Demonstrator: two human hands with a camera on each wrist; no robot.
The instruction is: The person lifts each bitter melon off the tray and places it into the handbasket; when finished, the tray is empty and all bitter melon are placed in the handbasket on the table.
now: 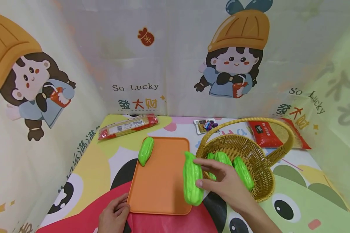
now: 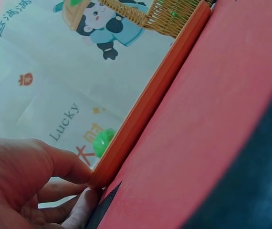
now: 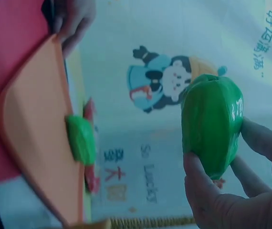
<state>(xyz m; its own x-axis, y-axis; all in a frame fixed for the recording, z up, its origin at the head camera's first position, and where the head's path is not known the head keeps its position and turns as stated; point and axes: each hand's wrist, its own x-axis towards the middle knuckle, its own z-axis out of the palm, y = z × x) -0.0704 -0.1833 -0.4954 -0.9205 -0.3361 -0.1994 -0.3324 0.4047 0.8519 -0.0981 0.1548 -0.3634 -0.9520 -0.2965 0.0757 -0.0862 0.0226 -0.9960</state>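
Note:
My right hand [image 1: 226, 181] pinches a bright green, ridged bitter melon [image 1: 193, 183] between thumb and fingers. It is held upright above the right side of an orange tray [image 1: 160, 191]. In the right wrist view the same bitter melon [image 3: 212, 126] fills the space between the fingers. My left hand [image 1: 113, 213] grips the tray's near left corner, thumb and fingers pinching the rim [image 2: 126, 129] in the left wrist view. Another bitter melon [image 1: 146, 151] lies at the tray's far left edge. Several more bitter melons [image 1: 243, 173] sit in a wicker basket [image 1: 263, 184], partly hidden by my right hand.
The basket's tall handle [image 1: 288, 139] arches up to the right of the tray. Behind stand a long red-and-clear noodle packet [image 1: 128, 126], a small packet with purple sweets [image 1: 205, 125] and a red bag [image 1: 263, 134]. Printed cloth walls enclose the table.

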